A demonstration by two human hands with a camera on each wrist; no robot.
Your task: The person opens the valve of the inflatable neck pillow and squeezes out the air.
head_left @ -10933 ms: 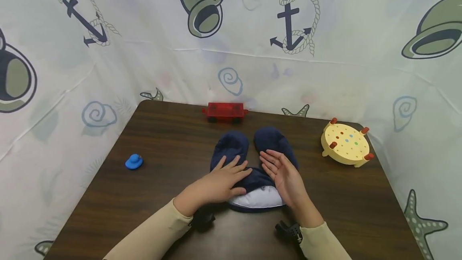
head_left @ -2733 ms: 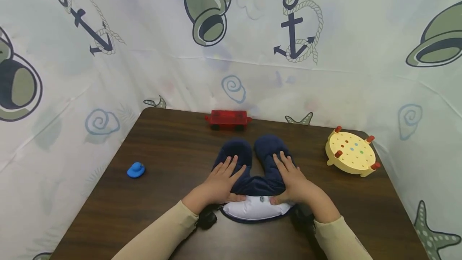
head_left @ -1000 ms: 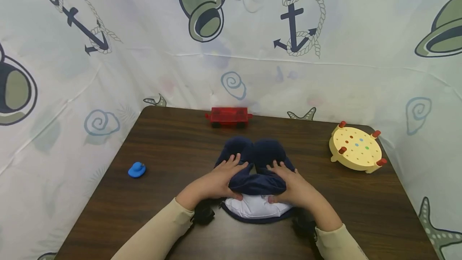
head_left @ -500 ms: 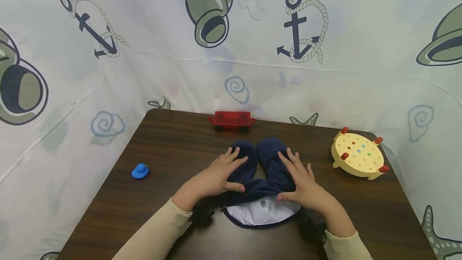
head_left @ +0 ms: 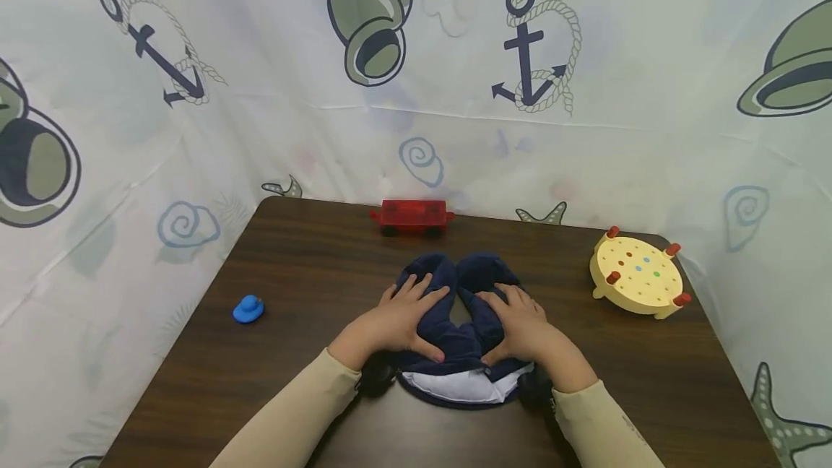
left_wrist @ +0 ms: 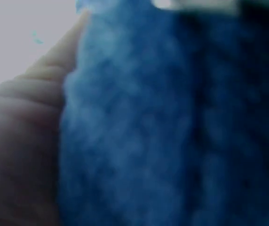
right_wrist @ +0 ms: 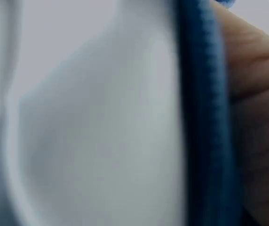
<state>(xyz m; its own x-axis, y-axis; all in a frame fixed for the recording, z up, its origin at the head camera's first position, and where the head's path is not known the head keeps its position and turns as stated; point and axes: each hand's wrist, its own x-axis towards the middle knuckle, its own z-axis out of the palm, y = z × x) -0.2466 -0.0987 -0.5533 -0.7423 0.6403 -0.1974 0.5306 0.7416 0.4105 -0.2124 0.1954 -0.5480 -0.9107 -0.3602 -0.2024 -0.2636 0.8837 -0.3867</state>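
Observation:
A navy U-shaped neck pillow (head_left: 455, 344) lies on the table, its two arms pointing away from me and close together. Along its near edge the cover gapes, and a white inner lining (head_left: 455, 386) shows. My left hand (head_left: 393, 322) grips the left side, fingers spread on top and thumb at the near fold. On the right side, my right hand (head_left: 528, 327) squeezes the cloth between bent fingers and thumb. Blurred navy plush (left_wrist: 125, 117) fills the left wrist view. The right wrist view shows white lining (right_wrist: 106, 141) beside a toothed zipper edge (right_wrist: 214, 108).
A red toy wagon (head_left: 414, 215) stands at the back of the brown table (head_left: 312, 258). To the left sits a blue rubber duck (head_left: 248, 308). A round yellow pegged toy (head_left: 637, 276) with red-tipped legs is at the back right. A printed curtain (head_left: 292, 35) hangs behind.
Half a second ago both hands were spread wider over the pillow. Now they have come inward, the cloth is bunched between them, the pillow's arms are nearer together, and less white lining shows.

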